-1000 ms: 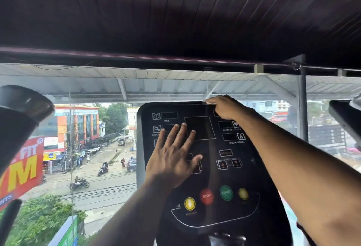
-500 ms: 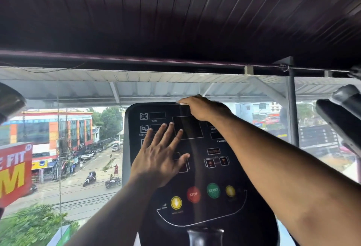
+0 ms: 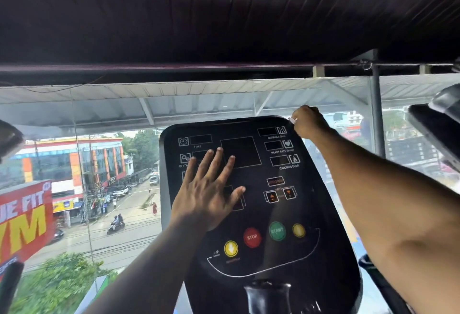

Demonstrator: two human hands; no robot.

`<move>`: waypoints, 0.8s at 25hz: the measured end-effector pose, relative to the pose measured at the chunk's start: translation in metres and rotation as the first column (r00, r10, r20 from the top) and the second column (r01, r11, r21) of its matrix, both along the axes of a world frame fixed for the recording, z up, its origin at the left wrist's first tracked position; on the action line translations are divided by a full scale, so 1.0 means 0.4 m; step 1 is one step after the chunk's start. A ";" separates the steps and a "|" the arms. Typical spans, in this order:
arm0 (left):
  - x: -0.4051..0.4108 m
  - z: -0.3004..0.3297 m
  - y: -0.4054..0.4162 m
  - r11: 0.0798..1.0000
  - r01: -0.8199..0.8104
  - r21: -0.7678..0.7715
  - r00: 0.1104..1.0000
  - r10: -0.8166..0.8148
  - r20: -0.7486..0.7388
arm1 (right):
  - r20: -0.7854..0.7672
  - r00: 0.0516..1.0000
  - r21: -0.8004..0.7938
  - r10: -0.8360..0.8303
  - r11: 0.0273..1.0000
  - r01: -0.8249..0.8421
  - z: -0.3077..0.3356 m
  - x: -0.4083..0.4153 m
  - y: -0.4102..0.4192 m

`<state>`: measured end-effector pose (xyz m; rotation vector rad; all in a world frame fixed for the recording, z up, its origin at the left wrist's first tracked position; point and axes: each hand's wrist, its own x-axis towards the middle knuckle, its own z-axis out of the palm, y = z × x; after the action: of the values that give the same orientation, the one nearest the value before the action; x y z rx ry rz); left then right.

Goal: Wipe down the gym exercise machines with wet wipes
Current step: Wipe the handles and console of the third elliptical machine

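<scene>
the black console panel [image 3: 249, 189] of an exercise machine fills the lower centre of the frame, set in front of a glass wall [image 3: 112, 164] that looks out on a street. the left hand [image 3: 209, 189] lies flat on the left half of the panel, fingers straight and spread, its fingertips [image 3: 219, 150] touching the edge of the dark centre display [image 3: 240, 151]; it holds nothing and seems only to steady the panel. the right hand [image 3: 307, 120] sits at the panel's upper right corner, fingers curled, pinching a small scrap of white, most likely the wet wipe [image 3: 292, 120], against the top edge just above the distance readout. the two hands are well apart.

as a judgement, the wiping of this console is in hand at its top rim. no streaks or damp patches show, so i cannot tell which parts are done. the display face, the stop button [image 3: 252, 237], the start button [image 3: 276, 230] and the lower stem look still to do, as do the other machine parts [image 3: 435, 134] at the right edge of the frame.
</scene>
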<state>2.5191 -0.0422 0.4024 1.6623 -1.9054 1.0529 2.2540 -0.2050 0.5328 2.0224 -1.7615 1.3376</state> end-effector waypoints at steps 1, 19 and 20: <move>-0.005 0.002 0.000 1.000 0.000 -0.006 1.000 0.000 0.001 | -0.015 1.000 -0.011 -0.025 1.000 0.025 -0.003 0.006 0.008; 0.003 -0.014 -0.017 0.993 0.076 -0.090 0.997 -0.079 -0.027 | -0.416 0.852 0.176 0.319 0.947 -0.269 0.033 0.290 0.147; 0.003 -0.013 -0.016 0.993 0.078 -0.089 0.996 -0.081 -0.026 | -0.431 0.841 0.181 0.327 0.944 -0.274 0.030 0.311 0.151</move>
<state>2.5202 -0.0484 0.3972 1.5324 -1.8629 1.0593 2.3783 -0.1445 0.5449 2.4996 -1.3723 0.7306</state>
